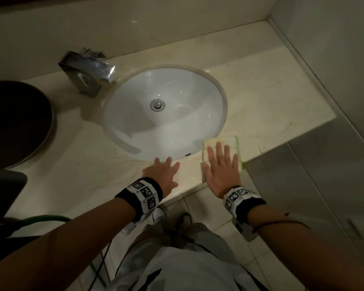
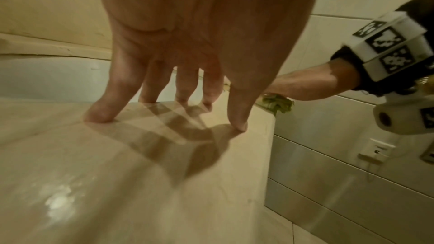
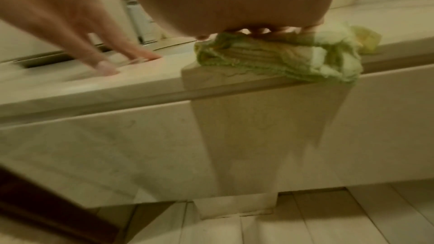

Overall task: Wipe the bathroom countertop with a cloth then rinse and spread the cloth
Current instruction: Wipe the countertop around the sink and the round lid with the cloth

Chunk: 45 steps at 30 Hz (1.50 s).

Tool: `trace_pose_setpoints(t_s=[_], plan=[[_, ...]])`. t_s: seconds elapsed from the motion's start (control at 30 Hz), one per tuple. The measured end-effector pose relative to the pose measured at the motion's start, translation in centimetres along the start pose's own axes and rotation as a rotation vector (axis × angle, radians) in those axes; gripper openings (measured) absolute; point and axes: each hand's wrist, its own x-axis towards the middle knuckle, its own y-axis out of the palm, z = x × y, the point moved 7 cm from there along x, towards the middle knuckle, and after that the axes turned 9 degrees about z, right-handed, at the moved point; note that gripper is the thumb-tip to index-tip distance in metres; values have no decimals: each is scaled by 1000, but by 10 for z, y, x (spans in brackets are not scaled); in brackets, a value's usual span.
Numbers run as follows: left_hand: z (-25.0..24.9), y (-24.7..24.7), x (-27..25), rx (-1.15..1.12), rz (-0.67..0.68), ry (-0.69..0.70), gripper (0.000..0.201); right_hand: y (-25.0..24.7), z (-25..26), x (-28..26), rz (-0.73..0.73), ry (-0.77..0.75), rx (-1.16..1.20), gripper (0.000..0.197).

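Note:
A folded yellow-green cloth (image 1: 221,143) lies on the beige marble countertop (image 1: 271,101), at its front edge just right of the sink (image 1: 135,127). My right hand (image 1: 221,166) presses flat on the cloth with straight, spread fingers. In the right wrist view the cloth (image 3: 281,58) bunches under the palm and slightly overhangs the counter edge. My left hand (image 1: 164,173) rests open on the countertop in front of the sink, fingertips (image 2: 98,116) touching the stone. A corner of the cloth (image 2: 279,105) shows beyond the left thumb.
A chrome faucet (image 1: 86,70) stands at the sink's back left. A dark round object (image 1: 15,122) sits on the counter's left end. A wall (image 1: 334,49) bounds the right side, with steel panels (image 1: 313,175) below. Cables and a green hose (image 1: 44,219) hang near my legs.

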Motion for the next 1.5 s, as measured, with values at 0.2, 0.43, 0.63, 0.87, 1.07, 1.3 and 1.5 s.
trace_pose_setpoints(t_s=[0.2, 0.43, 0.63, 0.87, 1.07, 1.3, 1.5], plan=[[-1, -2, 0, 12, -8, -1, 66, 19, 38, -11, -39, -90, -53, 63], [0, 0, 1, 36, -13, -18, 69, 12, 21, -6, -61, -187, -62, 62], [-1, -1, -1, 23, -40, -27, 64, -15, -48, 23, -85, -109, -18, 62], [-4, -4, -4, 30, -57, -47, 63, -30, -82, 38, -82, -38, -6, 66], [-4, -7, -2, 32, -66, -65, 62, -15, -45, 28, -104, -172, -25, 62], [-8, -15, -4, -71, -93, -147, 51, -5, -13, 16, -100, -386, -87, 62], [-12, -32, -3, -196, -271, -230, 38, -14, -27, 18, -159, -467, -69, 60]])
